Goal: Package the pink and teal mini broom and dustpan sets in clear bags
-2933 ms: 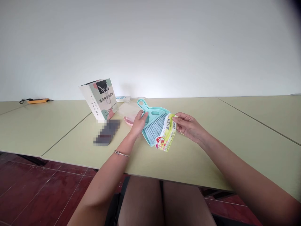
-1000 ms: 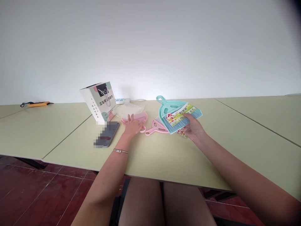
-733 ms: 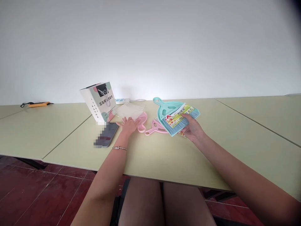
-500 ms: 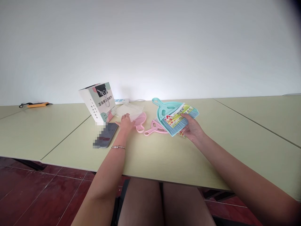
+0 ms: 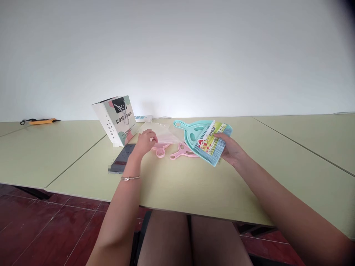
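Note:
My right hand (image 5: pixel 231 148) grips a mint-green dustpan (image 5: pixel 191 130) with a blue-bristled brush (image 5: pixel 215 151) nested in it. A printed label (image 5: pixel 211 140) wraps the two, with my thumb on its face. The handle end points left. My left hand (image 5: pixel 146 142) is raised over the table, fingers curled in a pinch at the edge of a clear plastic bag (image 5: pixel 166 133). Under the bag lies a pink dustpan (image 5: pixel 160 150), partly covered. Beside it a pink brush (image 5: pixel 181 151) is partly hidden by the green dustpan.
A white printed paper bag (image 5: pixel 116 120) with a rope handle stands at the left. In front of it lies a phone (image 5: pixel 122 160), partly behind my left wrist. A power strip (image 5: pixel 142 118) is at the wall, and an orange object with a black strap (image 5: pixel 43 121) lies far left.
My left hand has drawn back slightly to the left and its fingers have curled. The plastic bag now reaches further right. The green dustpan and brush have turned and dipped a little.

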### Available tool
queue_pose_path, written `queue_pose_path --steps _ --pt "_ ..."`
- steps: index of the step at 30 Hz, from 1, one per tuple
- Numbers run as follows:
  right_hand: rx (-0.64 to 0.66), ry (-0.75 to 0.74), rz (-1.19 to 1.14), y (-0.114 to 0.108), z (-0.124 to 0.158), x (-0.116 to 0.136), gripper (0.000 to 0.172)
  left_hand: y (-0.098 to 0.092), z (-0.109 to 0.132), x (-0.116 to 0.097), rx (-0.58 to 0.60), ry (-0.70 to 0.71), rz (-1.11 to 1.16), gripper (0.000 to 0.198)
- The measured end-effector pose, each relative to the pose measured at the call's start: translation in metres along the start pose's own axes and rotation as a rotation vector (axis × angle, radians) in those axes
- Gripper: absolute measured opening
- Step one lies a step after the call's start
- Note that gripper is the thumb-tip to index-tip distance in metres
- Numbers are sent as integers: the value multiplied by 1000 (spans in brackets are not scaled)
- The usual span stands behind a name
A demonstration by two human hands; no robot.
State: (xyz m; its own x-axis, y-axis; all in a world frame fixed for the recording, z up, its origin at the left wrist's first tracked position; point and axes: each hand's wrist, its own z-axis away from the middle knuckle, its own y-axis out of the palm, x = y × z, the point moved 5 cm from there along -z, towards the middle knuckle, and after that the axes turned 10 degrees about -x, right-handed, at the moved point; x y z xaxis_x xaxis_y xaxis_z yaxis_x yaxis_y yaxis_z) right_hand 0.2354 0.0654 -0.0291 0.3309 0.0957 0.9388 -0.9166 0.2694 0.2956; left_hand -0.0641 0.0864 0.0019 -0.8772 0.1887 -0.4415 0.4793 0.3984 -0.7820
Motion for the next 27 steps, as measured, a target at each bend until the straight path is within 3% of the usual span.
queue_pose_path --steps 2,5,7,10,12,13,16,20,23,27 --pt "26 -2 29 -7 -3 9 18 -13 9 2 76 68 93 21" --pt "19 24 103 -23 -10 20 18 -23 18 18 218 -20 41 23" --pt "3 25 166 -33 -14 24 16 -30 19 23 177 -73 -9 26" --pt "8 34 273 -40 -15 25 13 -36 18 6 -31 -10 38 27" --pt "23 54 324 -41 -15 23 14 -30 21 -19 -66 120 111 21" --pt "28 61 334 -41 -14 22 14 -23 24 -32 -13 182 138 17" --pt "19 57 328 -40 -14 22 13 5 37 -59 266 269 146 33" --pt "-17 52 323 -42 -14 24 13 30 48 -64 513 281 38 61" --pt "-8 55 333 -42 -12 26 13 34 51 -62 553 339 -37 53" --pt "-23 51 300 -43 -12 30 14 31 48 -63 465 382 -79 26"
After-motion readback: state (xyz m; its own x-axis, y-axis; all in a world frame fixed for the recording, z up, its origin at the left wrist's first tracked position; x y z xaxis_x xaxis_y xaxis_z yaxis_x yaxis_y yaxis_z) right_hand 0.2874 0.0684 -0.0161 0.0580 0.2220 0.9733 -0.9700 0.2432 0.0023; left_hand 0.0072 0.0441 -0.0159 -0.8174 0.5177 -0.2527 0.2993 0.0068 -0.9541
